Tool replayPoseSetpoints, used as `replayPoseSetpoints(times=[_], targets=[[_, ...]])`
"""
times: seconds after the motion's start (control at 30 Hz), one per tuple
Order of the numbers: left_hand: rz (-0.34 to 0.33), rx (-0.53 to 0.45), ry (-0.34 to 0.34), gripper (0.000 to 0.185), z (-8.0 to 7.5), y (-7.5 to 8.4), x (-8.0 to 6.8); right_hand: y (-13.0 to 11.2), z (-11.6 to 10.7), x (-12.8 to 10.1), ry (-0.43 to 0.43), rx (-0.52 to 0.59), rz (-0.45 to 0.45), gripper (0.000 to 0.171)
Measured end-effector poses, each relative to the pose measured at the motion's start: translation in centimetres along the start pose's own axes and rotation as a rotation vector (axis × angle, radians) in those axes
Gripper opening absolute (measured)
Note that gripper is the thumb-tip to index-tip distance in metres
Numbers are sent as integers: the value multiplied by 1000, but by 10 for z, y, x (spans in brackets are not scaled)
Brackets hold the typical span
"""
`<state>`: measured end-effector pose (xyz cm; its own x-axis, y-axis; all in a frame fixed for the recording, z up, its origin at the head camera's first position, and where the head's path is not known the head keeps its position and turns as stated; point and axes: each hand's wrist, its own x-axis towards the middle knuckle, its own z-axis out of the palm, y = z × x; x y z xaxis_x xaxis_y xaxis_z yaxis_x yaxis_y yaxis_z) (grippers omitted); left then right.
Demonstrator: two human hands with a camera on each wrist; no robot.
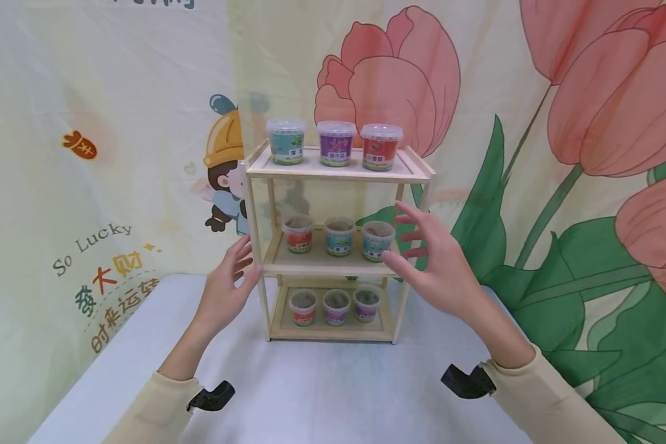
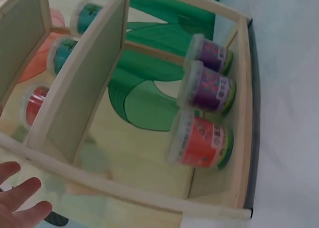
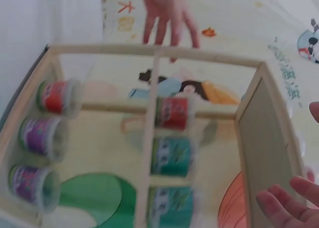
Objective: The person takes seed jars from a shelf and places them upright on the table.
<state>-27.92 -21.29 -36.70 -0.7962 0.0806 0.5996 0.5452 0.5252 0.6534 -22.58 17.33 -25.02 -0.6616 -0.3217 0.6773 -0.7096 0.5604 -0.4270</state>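
A three-tier wooden shelf (image 1: 338, 173) stands on the table and carries three small plastic cups on each tier. My left hand (image 1: 229, 285) is beside its left post at middle-tier height, fingers straight and spread; I cannot tell if they touch the wood. My right hand (image 1: 434, 260) hovers at the right post, fingers spread, holding nothing, next to a teal cup (image 1: 377, 240). In the left wrist view, the left fingertips (image 2: 21, 202) show near the frame, and the bottom-tier red cup (image 2: 200, 141) lies beyond. In the right wrist view, the right fingers (image 3: 288, 204) sit by a shelf board.
The shelf stands on a pale tabletop (image 1: 311, 394) against a cloth backdrop (image 1: 588, 123) printed with tulips. The top tier carries a teal cup (image 1: 286, 142), a purple cup (image 1: 335, 143) and a red cup (image 1: 380, 147). A black wrist mount (image 1: 466, 381) sits on each sleeve.
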Motion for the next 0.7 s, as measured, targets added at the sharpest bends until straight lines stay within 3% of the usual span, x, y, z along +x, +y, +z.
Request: replayPoseSetpoints(times=[0.17, 0.33, 0.7], targets=[[-53, -103, 20, 66, 9, 0, 2, -23, 5, 34, -52, 141, 13, 72], [-69, -128, 54, 65, 15, -2, 1, -46, 11, 67, -75, 220, -4, 68], [-88, -122, 91, 63, 25, -9, 1, -67, 30, 136, -66, 224, 24, 62]])
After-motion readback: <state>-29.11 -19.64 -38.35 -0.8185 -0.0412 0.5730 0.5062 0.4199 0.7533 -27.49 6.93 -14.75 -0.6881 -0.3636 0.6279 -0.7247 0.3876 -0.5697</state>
